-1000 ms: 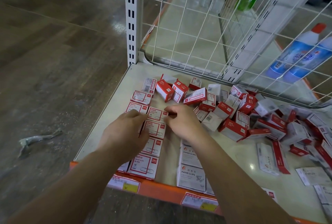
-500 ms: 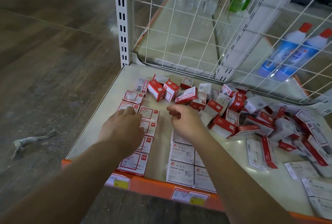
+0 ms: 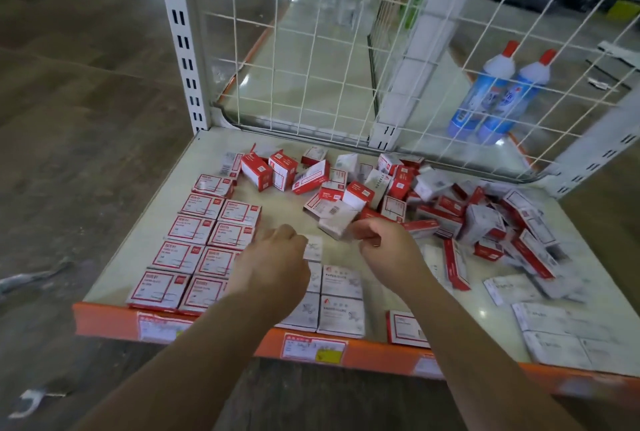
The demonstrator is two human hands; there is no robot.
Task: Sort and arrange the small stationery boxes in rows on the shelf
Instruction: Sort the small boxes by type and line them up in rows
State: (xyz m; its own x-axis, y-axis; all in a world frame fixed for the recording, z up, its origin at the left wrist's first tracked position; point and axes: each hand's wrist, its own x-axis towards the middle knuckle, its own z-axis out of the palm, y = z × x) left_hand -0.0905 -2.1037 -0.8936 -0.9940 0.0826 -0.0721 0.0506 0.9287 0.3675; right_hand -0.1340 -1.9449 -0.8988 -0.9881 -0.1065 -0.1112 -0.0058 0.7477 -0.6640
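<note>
Left hand (image 3: 273,257): fingers curled, pinching a white paper-clip box (image 3: 313,248) at the far end of the white rows, apparently to set it in line.
Right hand (image 3: 384,245): fingers curled at the edge of a pale box (image 3: 337,223); whether it grips the box, I cannot tell.
White paper-clip rows (image 3: 341,299): two columns between the hands; four boxes plainly seen, others hidden by the left arm.
Red-framed rows (image 3: 204,240): left of the left hand, two columns, lying flat, labels up; about nine boxes.
Unsorted heap (image 3: 433,202): red and white boxes tumbled at the back and right; too many to count.
Shelf (image 3: 145,243): orange front lip; three price tags visible.
Bottles (image 3: 498,91): two, behind the wire mesh.
</note>
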